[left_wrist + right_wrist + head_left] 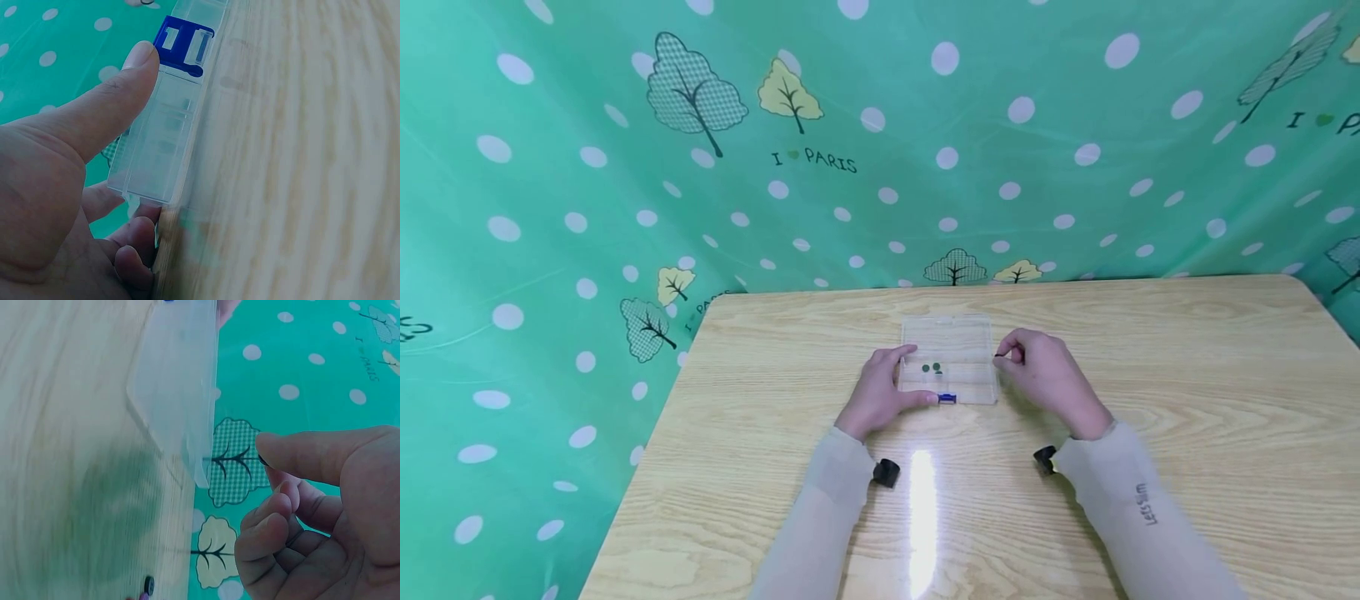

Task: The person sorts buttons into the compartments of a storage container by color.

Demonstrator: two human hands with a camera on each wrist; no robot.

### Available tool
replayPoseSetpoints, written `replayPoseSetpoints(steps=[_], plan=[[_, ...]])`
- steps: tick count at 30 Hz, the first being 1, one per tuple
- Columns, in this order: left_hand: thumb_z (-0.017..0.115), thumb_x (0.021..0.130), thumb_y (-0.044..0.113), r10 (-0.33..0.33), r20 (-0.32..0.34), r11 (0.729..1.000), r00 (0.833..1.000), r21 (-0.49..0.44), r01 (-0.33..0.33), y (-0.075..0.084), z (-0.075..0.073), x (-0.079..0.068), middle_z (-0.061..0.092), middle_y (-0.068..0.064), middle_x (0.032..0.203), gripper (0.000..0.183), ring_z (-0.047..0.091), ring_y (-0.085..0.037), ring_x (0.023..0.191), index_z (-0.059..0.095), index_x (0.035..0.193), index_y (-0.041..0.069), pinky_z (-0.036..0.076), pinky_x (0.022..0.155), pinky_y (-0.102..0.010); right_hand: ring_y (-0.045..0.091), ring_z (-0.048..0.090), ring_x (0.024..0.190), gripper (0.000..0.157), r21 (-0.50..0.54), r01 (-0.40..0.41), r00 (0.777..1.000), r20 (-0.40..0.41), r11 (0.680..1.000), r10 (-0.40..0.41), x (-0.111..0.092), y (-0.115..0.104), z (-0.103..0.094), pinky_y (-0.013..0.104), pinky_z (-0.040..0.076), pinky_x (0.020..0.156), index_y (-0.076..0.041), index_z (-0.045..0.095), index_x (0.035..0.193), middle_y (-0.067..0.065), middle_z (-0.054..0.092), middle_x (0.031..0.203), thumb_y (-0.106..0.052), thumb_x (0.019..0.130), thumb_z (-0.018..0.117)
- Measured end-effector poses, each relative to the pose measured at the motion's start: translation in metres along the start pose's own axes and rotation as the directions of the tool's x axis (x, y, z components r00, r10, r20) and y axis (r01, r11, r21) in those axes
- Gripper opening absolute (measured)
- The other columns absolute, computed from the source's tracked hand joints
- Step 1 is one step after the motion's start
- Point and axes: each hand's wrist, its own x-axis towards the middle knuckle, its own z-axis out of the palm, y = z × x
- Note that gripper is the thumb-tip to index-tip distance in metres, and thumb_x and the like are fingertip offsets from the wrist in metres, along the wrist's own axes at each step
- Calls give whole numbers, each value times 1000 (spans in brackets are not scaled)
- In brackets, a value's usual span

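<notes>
A clear plastic box (pixel 962 386) lies on the table with its lid (pixel 951 333) laid back. Small green discs (pixel 926 367) sit in its left part. My left hand (pixel 883 392) holds the box at its left side, thumb along the front edge beside the blue latch (pixel 181 45) and fingers around the left end. At the box's right side, apart from it, my right hand (pixel 1041 367) pinches a small dark piece (pixel 263 460) between thumb and forefinger. Most of that piece is hidden by the fingertips, so its kind cannot be told.
A small black round piece (pixel 149 585) stands on the table in the right wrist view, with something purple beside it at the frame's edge. The light wooden table (pixel 1187 358) reaches back to a green dotted curtain (pixel 880 150). Glare marks the table's front.
</notes>
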Motion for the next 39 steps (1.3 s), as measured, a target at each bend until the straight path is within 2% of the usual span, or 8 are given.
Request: replayPoseSetpoints(steps=[8,11,12,18,29,39], plan=[[88,71,48,1,-3,1000,1000,-8,-2,-1,0,0,45,-10,147,94,47,-29,126,45,152,26,41,107,-48,17,45,62,5,7,15,1000,24,1000,-15,2,-10,11,37,39,67,-6,66,93,2,53,74,-11,95,67],[88,72,48,1,-4,1000,1000,-10,-1,0,1,0,45,-10,146,94,48,-29,123,45,152,26,41,106,-47,18,45,63,5,-3,0,999,35,1000,0,2,-13,15,36,39,65,-8,66,92,2,52,73,-11,95,68],[88,72,48,1,-4,1000,1000,-11,-1,0,1,0,45,-10,146,93,48,-29,123,45,152,26,41,106,-46,18,45,63,4,-2,-11,999,41,1000,12,3,-14,16,34,39,61,-8,66,92,2,52,74,-11,95,68],[89,72,47,3,-5,1000,1000,-11,-3,0,1,0,45,-10,146,94,48,-28,122,45,152,25,42,106,-46,19,47,65,4,-7,-40,998,58,999,40,4,-19,23,32,39,60,-9,67,92,3,53,75,-12,94,69],[88,72,48,17,-5,1000,1000,6,-17,-2,1,2,45,-12,145,94,49,-28,118,45,152,24,43,104,-45,18,47,66,3,-10,26,997,69,1000,-25,6,-26,33,32,40,61,-9,69,90,3,53,74,-10,93,69],[88,73,47,22,-4,1000,1000,13,-22,0,0,1,44,-12,147,92,46,-31,128,45,151,24,40,108,-47,18,46,65,3,6,56,995,88,998,-57,6,-33,41,31,39,59,-7,72,91,3,52,75,-8,92,70]])
